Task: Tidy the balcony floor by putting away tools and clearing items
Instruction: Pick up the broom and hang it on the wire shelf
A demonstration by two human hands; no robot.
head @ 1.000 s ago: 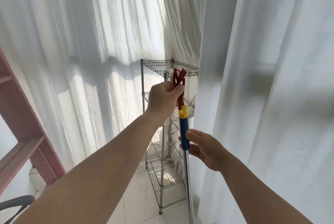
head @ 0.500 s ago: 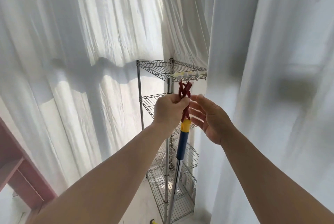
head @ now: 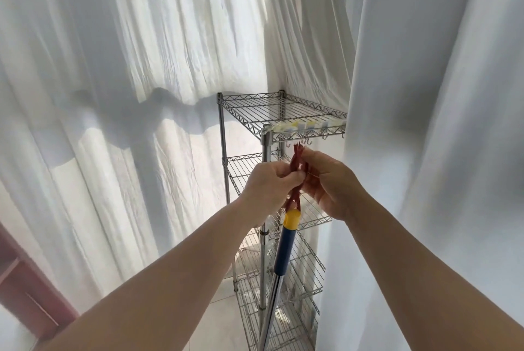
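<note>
Hanging of a long-handled tool on the rack (head: 279, 108), head view. The step in hand is judged to be the stowing of one tool: a pole (head: 285, 251) with a yellow cap, blue sleeve and bare metal shaft is held upright just in front of the wire rack, its lower end out of view at the bottom edge. A red loop (head: 296, 163) is tied through the cap and is raised toward the row of small hooks (head: 304, 142) under the front rail of the top shelf.

The left hand (head: 269, 183) is closed on the loop a little above the cap, so that the pole's weight appears to be carried there. The right hand (head: 330, 180) is set beside it, fingers curled lightly on the upper strands; the loop seems to be spread between the two grips. The top of the loop lies at the level of the hooks; whether it has caught on one cannot be told.

The next move is judged to call for the loop to be held open, lifted slightly over a hook tip and lowered onto it, then for the weight to be eased off gradually before both grips are released. White curtains (head: 425, 123) hang close on the right and behind the rack.
</note>
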